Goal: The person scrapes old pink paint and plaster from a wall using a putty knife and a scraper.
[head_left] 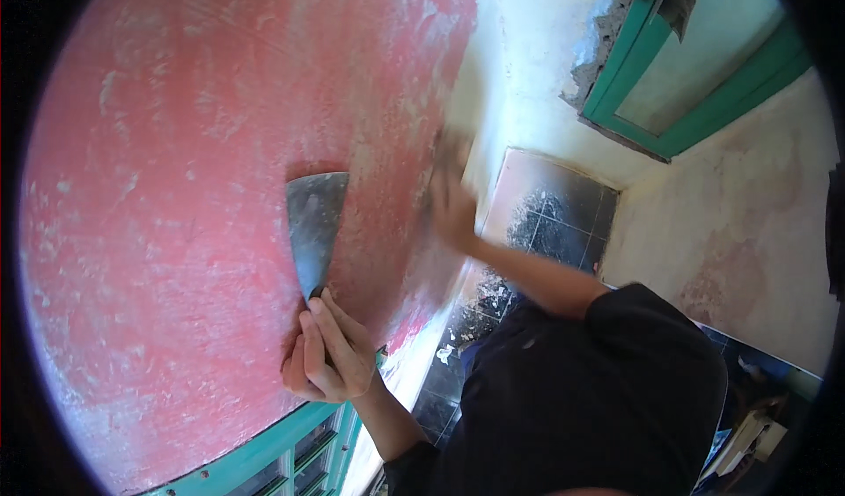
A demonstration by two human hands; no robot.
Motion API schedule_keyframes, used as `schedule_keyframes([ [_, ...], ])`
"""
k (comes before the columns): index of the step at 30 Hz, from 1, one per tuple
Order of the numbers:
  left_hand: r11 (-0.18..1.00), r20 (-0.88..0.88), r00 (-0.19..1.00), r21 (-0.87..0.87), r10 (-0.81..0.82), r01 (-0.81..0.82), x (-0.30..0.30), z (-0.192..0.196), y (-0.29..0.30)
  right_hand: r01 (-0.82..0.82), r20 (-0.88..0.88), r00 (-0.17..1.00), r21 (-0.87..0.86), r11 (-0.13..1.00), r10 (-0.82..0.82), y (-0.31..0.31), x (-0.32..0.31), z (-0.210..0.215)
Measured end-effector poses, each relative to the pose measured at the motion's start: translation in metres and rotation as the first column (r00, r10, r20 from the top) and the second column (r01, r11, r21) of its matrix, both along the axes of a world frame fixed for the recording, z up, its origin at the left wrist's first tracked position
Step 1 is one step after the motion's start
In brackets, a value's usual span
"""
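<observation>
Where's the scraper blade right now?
In the head view, left of centre: the scraper lies flat against the red wall, gripped by the left hand just below it.

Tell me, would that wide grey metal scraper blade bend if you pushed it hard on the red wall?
Probably only slightly. The wide grey metal scraper blade looks thin and flat, so it may flex a bit against the rough red plastered wall. It seems light, since the left hand alone grips its dark handle. The right hand is blurred beside the wall.

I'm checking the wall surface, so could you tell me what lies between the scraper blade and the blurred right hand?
In the head view, only bare red wall lies between the scraper blade and the right hand.
</observation>
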State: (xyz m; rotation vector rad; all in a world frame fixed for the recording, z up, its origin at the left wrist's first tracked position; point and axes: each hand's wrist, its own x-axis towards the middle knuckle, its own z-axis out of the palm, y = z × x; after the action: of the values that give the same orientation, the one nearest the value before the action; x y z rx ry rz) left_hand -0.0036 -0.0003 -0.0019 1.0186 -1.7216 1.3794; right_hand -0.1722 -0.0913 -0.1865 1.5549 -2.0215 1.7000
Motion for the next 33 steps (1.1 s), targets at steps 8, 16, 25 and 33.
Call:
schedule_keyframes([
  [8, 0.999, 0.013, 0.999, -0.002, 0.033, -0.033, 0.001, 0.003, 0.002, 0.022, 0.364, 0.932, -0.091, 0.996, 0.013, -0.087, -0.077, 0.039],
  [16, 1.0, 0.001, 1.0, -0.012, 0.016, -0.016, -0.003, 0.002, 0.001, -0.196, 0.381, 0.907, 0.011, 0.98, 0.178, 0.02, 0.019, -0.011],
  [25, 1.0, -0.009, 1.0, -0.025, -0.018, 0.018, -0.005, 0.004, -0.004, -0.165, 0.51, 0.859, 0.208, 0.964, 0.036, -0.133, -0.142, -0.003],
  [33, 0.999, -0.006, 1.0, -0.046, 0.018, -0.019, -0.002, 0.005, 0.002, -0.254, 0.188, 0.947, -0.054, 0.966, 0.26, 0.042, 0.026, -0.03],
])
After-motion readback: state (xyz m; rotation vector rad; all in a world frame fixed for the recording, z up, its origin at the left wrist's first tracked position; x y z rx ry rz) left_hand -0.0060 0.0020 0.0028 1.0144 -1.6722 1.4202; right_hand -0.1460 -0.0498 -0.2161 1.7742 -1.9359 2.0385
